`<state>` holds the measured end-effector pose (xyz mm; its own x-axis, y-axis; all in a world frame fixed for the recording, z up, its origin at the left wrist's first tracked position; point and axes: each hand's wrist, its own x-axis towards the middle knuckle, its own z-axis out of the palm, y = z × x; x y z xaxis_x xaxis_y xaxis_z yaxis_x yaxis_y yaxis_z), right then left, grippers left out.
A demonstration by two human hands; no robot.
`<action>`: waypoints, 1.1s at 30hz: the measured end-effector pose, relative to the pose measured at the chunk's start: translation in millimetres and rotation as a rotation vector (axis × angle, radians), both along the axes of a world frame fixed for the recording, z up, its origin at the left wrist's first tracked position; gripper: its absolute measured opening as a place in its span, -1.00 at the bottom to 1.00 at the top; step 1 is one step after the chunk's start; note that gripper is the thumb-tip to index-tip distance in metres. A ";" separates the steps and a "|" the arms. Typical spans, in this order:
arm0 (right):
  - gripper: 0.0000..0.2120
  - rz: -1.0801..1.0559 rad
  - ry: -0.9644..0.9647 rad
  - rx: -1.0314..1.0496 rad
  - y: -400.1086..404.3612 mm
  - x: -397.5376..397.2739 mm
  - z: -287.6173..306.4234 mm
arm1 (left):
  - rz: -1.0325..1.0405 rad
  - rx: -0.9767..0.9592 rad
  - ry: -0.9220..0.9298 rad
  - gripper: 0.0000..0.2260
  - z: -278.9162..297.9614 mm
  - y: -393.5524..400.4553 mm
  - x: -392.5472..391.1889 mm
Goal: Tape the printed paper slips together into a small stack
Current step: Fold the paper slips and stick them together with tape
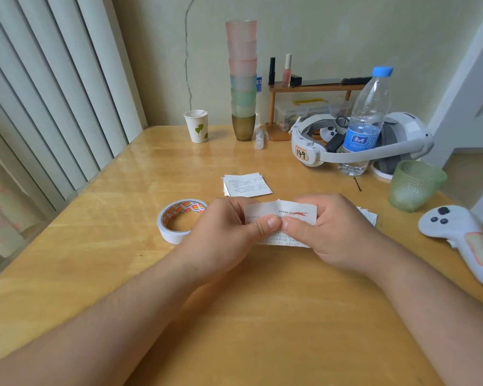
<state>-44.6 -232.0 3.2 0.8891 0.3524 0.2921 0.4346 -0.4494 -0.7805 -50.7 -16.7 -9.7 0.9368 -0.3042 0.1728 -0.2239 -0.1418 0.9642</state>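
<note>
Both hands hold one white printed paper slip (283, 218) just above the yellow wooden table (234, 316), near the person, so the thumbs can work on its middle. The left hand (223, 232) and the right hand (329, 232) pinch it from each side, fingers curled behind, thumbs touching on the front. The slip's long side runs left to right, and its printed face looks up at the person.

The white tape roll with orange print (180, 220) lies flat just left of the slip, easy to reach. More slips peek out right of it. A small pile of printed slips (246, 185) waits just behind the held slip, probably the stack.
</note>
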 end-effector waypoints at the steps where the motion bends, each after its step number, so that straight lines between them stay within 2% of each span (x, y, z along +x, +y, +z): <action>1: -0.62 -0.015 -0.040 -0.007 0.7 0.3 -0.1 | 0.026 0.018 -0.032 -0.82 -0.6 -0.4 -0.1; 6: -0.69 -0.029 -0.049 -0.041 -1.7 0.7 1.3 | 0.074 -0.012 -0.052 -0.71 2.8 -1.8 -4.0; 11: -0.66 0.020 -0.090 -0.046 1.3 2.1 -2.8 | 0.031 0.008 -0.026 -0.87 0.1 2.0 2.0; 15: -0.83 0.123 0.032 0.097 4.3 0.5 -0.4 | -0.070 -0.118 0.080 -0.96 2.4 0.4 1.4; 16: -0.84 0.144 0.067 0.149 5.3 -1.2 1.1 | -0.107 -0.161 0.123 -0.95 2.8 0.8 1.5; 18: -0.88 0.139 0.115 0.229 6.4 -4.2 4.2 | -0.151 -0.199 0.166 -0.79 2.2 2.2 2.0; 19: -0.91 0.106 0.128 0.251 6.4 -4.9 4.8 | -0.130 -0.182 0.163 -0.73 2.5 2.1 2.0; 20: -0.87 0.059 0.120 0.248 5.5 -4.6 3.8 | -0.075 -0.143 0.139 -0.70 2.1 1.9 2.4; 23: -0.81 -0.011 0.090 0.204 5.9 -4.4 3.4 | 0.052 -0.065 0.069 -0.70 1.6 0.1 3.1; 26: -0.83 0.049 0.267 0.395 6.7 -1.4 4.7 | -0.053 -0.215 0.245 -0.65 7.6 -0.3 -0.2; 28: -0.78 0.088 0.378 0.470 6.2 -0.7 5.8 | -0.137 -0.293 0.365 -0.62 12.7 -1.7 -3.5; 33: -0.85 0.021 0.404 0.448 10.7 -2.6 6.8 | -0.074 -0.260 0.375 -0.62 11.0 -4.2 -1.9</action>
<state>-47.2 -221.3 10.0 0.9549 0.2915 0.0567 0.0695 -0.0338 -0.9970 -52.6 -21.0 1.3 0.9265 -0.3642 -0.0941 0.1465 0.1189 0.9820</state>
